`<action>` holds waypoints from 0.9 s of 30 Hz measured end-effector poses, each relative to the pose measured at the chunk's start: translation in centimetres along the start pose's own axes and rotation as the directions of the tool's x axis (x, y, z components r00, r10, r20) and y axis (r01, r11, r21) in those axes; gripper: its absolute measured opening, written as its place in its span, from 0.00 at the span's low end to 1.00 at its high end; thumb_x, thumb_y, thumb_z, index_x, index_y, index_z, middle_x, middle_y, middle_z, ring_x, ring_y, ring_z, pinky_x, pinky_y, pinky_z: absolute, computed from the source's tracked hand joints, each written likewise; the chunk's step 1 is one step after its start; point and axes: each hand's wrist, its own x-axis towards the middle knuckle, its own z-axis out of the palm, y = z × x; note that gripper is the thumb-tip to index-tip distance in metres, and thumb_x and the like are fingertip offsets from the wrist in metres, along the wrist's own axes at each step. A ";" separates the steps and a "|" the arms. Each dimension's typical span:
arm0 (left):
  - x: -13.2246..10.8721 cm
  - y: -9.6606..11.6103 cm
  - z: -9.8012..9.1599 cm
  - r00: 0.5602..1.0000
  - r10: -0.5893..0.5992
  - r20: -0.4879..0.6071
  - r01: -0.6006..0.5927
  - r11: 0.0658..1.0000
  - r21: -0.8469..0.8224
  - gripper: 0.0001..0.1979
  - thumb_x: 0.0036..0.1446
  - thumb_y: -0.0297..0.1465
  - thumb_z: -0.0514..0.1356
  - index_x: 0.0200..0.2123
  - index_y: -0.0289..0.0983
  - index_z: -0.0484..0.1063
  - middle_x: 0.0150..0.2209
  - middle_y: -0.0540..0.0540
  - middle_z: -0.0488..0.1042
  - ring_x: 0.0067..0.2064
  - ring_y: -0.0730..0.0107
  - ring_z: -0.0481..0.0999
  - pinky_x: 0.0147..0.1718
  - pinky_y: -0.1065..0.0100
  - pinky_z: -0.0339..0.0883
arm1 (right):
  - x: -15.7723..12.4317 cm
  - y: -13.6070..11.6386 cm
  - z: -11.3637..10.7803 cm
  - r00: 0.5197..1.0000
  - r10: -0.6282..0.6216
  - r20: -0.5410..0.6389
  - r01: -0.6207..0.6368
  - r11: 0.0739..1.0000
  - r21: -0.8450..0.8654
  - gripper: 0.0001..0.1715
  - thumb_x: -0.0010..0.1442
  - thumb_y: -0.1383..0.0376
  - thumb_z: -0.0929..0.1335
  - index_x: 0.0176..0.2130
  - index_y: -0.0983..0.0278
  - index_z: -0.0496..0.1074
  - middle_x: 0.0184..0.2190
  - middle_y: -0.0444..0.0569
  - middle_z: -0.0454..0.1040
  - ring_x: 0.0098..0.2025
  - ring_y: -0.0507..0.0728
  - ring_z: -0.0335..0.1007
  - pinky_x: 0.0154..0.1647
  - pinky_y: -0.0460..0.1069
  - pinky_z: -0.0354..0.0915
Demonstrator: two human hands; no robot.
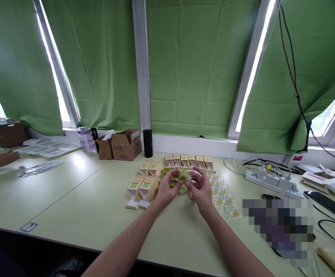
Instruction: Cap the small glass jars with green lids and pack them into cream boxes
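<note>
My left hand [167, 185] and my right hand [201, 189] meet over the table, fingers closed around a small clear cup with a green piece [185, 176] at its left side. Behind and left of it lie more green pieces [165, 173], partly hidden by my left hand. Right of my right hand stand several clear plastic cups [219, 188] with yellow dots in their bases. Left of my left hand are tan boxes with green windows [146, 187], their white flaps folded out. A row of similar small boxes [188, 159] stands farther back.
Cardboard boxes [127, 145], a black cylinder [147, 143] and a purple bottle [86, 139] stand along the back. At right lie a power strip [274, 184], cables and a black phone-like slab [330, 206]. Another person's hand [7, 157] reaches in at far left near flat packets [42, 168].
</note>
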 end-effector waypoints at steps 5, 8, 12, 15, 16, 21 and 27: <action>0.3 -0.3 0.1 0.999 -0.037 -0.009 0.035 0.981 -0.193 0.32 0.50 0.44 0.75 0.53 0.38 0.68 0.47 0.39 0.76 0.48 0.60 0.79 0.46 0.63 0.75 | -0.2 -0.2 0.3 0.997 -0.052 0.061 0.053 0.999 -0.010 0.40 0.47 0.67 0.79 0.57 0.55 0.68 0.53 0.52 0.79 0.49 0.61 0.76 0.48 0.56 0.73; 0.3 -0.1 0.0 1.000 -0.013 0.019 0.017 0.983 -0.185 0.33 0.51 0.41 0.76 0.57 0.38 0.69 0.52 0.37 0.76 0.52 0.58 0.78 0.49 0.62 0.74 | -0.2 -0.4 0.4 0.996 -0.063 0.063 0.064 0.998 -0.007 0.39 0.47 0.68 0.78 0.57 0.56 0.68 0.54 0.53 0.79 0.48 0.61 0.76 0.48 0.57 0.73; 0.1 0.0 0.0 0.999 0.007 0.042 -0.005 0.999 -0.045 0.28 0.55 0.39 0.72 0.57 0.38 0.73 0.57 0.36 0.76 0.54 0.56 0.78 0.53 0.59 0.73 | -0.2 -0.6 0.4 0.996 -0.043 0.078 0.043 0.999 0.009 0.39 0.46 0.69 0.76 0.56 0.55 0.68 0.56 0.54 0.79 0.50 0.62 0.76 0.48 0.57 0.72; 0.0 0.1 -0.1 0.999 0.036 0.011 -0.037 0.994 0.106 0.25 0.60 0.41 0.69 0.58 0.38 0.73 0.55 0.37 0.77 0.52 0.57 0.78 0.52 0.58 0.73 | -0.2 -0.9 0.3 0.996 -0.048 0.069 0.048 0.999 0.002 0.35 0.48 0.69 0.74 0.56 0.56 0.69 0.56 0.54 0.78 0.56 0.64 0.74 0.50 0.58 0.71; 0.0 0.2 -0.2 0.998 0.059 -0.002 -0.057 0.983 0.173 0.24 0.61 0.41 0.68 0.57 0.38 0.73 0.54 0.38 0.77 0.52 0.56 0.78 0.51 0.57 0.73 | -0.2 -1.0 0.1 0.997 -0.058 0.047 0.059 0.998 -0.009 0.34 0.49 0.69 0.73 0.55 0.56 0.69 0.55 0.54 0.78 0.57 0.64 0.73 0.51 0.58 0.70; -0.6 1.5 -0.5 0.961 0.218 0.171 -0.276 0.794 0.542 0.20 0.61 0.42 0.69 0.52 0.39 0.76 0.48 0.39 0.79 0.53 0.50 0.74 0.53 0.52 0.68 | 0.6 -1.4 -0.8 0.974 -0.137 -0.180 0.128 0.990 -0.062 0.26 0.50 0.66 0.71 0.50 0.60 0.71 0.46 0.53 0.79 0.49 0.62 0.72 0.50 0.58 0.67; -1.3 3.0 -0.4 0.901 0.156 0.405 -0.410 0.611 0.677 0.20 0.54 0.42 0.73 0.47 0.39 0.78 0.42 0.41 0.80 0.47 0.50 0.72 0.50 0.52 0.63 | 1.2 -1.2 -1.4 0.947 -0.177 -0.270 0.152 0.982 -0.108 0.21 0.51 0.64 0.70 0.47 0.60 0.72 0.37 0.48 0.77 0.40 0.58 0.70 0.41 0.53 0.64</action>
